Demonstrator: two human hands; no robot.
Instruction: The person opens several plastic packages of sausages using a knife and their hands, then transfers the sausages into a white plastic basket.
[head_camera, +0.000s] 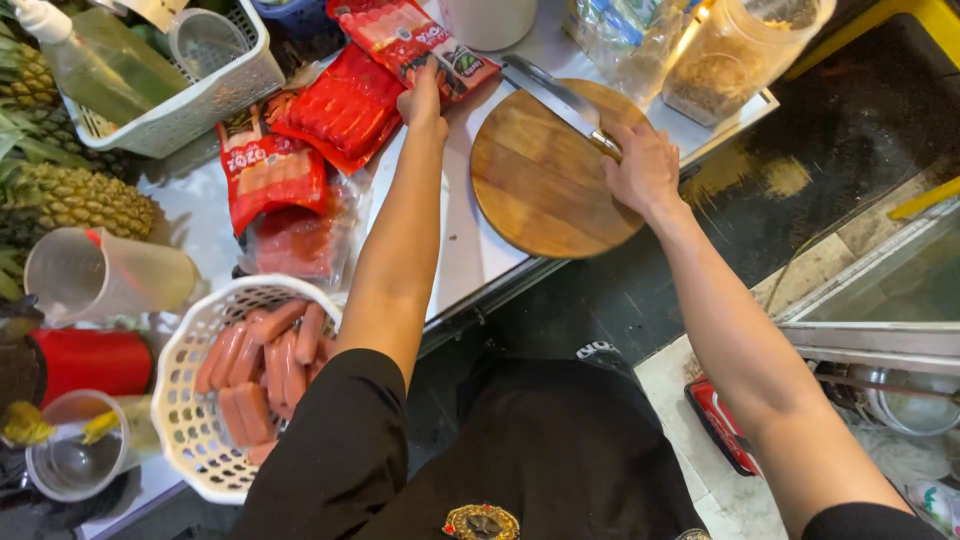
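My left hand (424, 103) reaches across the white counter and grips the edge of a red sausage pack (415, 40). My right hand (640, 165) rests on the far edge of a round wooden cutting board (540, 180) and holds the handle of a cleaver (555, 95), whose blade lies flat over the board's rim. More red sausage packs (340, 110) lie to the left of my left hand. A white plastic basket (190, 410) holding several peeled sausages (265, 360) sits near my left elbow.
Pineapples (70, 195) line the left edge. A white basket (200, 100) with a squeeze bottle (90, 60) stands at the top left. Clear plastic cups (100, 275) and a red container (95, 360) sit at the left. Clear jars (730, 50) stand beyond the board.
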